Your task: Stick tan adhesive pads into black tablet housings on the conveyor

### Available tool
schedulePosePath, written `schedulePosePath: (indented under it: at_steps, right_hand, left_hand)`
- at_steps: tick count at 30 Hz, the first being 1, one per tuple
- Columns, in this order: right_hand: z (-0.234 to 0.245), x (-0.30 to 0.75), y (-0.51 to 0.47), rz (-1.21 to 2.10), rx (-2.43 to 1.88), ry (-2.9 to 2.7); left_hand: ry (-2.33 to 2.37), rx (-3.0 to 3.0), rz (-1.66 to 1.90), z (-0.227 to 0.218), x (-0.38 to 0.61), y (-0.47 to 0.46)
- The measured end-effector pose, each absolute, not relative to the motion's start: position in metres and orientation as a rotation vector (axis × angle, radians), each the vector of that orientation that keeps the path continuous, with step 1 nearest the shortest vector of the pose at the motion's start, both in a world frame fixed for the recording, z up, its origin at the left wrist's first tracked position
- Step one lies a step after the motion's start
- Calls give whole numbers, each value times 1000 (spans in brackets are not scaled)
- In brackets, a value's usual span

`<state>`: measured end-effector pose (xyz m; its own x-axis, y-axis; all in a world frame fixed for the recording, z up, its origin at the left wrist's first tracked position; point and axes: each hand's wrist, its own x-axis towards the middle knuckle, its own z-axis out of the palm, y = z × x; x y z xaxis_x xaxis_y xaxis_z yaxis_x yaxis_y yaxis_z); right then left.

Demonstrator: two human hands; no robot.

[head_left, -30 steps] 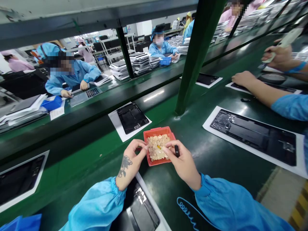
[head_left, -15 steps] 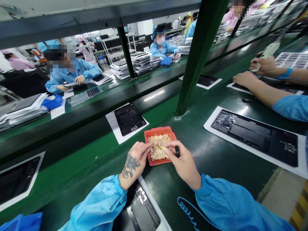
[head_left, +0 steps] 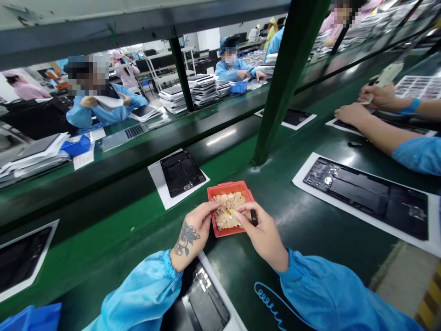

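Note:
A red plastic tray (head_left: 224, 185) full of small pale cream pieces (head_left: 227, 222) sits between my hands. My left hand (head_left: 193, 230), with a tattoo on its back, reaches over the tray's left side, finger and thumb drawn together; whatever is between their tips is hard to make out. Over the right side, my right hand (head_left: 263, 234) is closed in a pinch around a small part with a yellow patch (head_left: 228, 212). A black-ended object (head_left: 254, 217) sticks out of that hand, mostly hidden by it. Below my left wrist lies a black tablet housing (head_left: 206, 299) on white paper.
More tablet housings on paper lie ahead (head_left: 182, 172), at left (head_left: 24, 255) and at right (head_left: 365, 193). A green post (head_left: 287, 82) rises beyond the tray. A co-worker's hands (head_left: 377, 99) hold a pale tool at right. A blue coiled cord (head_left: 268, 305) lies by my right sleeve.
My left fingers have shifted slightly at the tray while my right hand holds still. Housings ahead and at left have slid a little leftward. A co-worker across has raised a panel.

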<state>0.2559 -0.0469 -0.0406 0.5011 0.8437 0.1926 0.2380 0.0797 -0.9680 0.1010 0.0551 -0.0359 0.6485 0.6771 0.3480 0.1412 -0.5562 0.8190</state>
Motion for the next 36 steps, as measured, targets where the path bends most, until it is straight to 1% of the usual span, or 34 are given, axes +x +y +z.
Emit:
schedulePosePath:
  at_steps: [3, 8, 14, 20, 30, 36]
  right_hand:
    - [-40, 256, -46, 594, -1461, -1012]
    - [-35, 254, -47, 610, -1454, -1047]
    - [-36, 253, -47, 606, -1455, -1082]
    - [-37, 254, -47, 463, -1524, -1145]
    - [-38, 253, -47, 501, -1411, -1297]
    - [-34, 251, -48, 518, -1419, -1321]
  left_hand:
    - [715, 1930, 778, -29, 103, 52]
    - [773, 1478, 539, -14, 106, 46]
    - [688, 1305, 535, -10, 105, 45]
    - [717, 1352, 533, -8, 104, 45]
    - [683, 1739, 657, -14, 101, 43]
    - [677, 1880, 662, -14, 98, 40]
